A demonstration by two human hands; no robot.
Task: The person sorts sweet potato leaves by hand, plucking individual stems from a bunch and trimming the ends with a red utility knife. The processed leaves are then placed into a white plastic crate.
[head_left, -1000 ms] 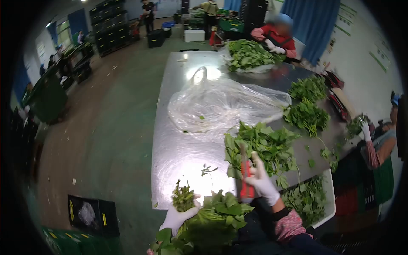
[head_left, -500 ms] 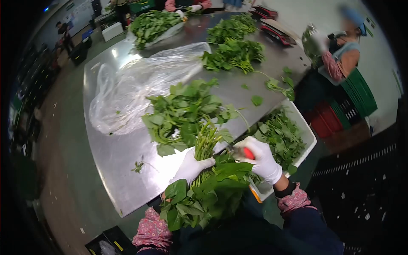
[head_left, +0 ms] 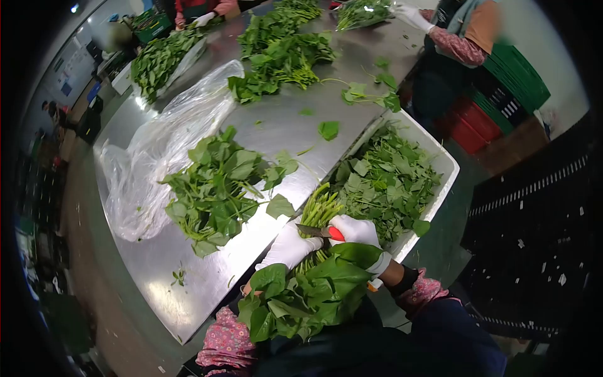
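My left hand (head_left: 287,247), in a white glove, grips a bundle of leafy greens (head_left: 301,286) around its stems, cut ends pointing up over the white tub (head_left: 447,169). My right hand (head_left: 357,234), also gloved, holds a red-handled knife (head_left: 323,232) with its blade laid across the stems just above my left hand. The bundle's leaves hang down toward my body. The tub beside the steel table (head_left: 270,135) is full of loose green leaves.
A loose pile of greens (head_left: 217,185) lies on the table left of my hands, beside a crumpled clear plastic bag (head_left: 163,154). More green piles (head_left: 279,56) lie further along. Other people (head_left: 461,38) work at the far side and end. Green and red crates (head_left: 502,94) stand behind.
My view swung right and down toward the tub. Both hands brought the bundle over the tub's edge, and the knife came down against the stems.
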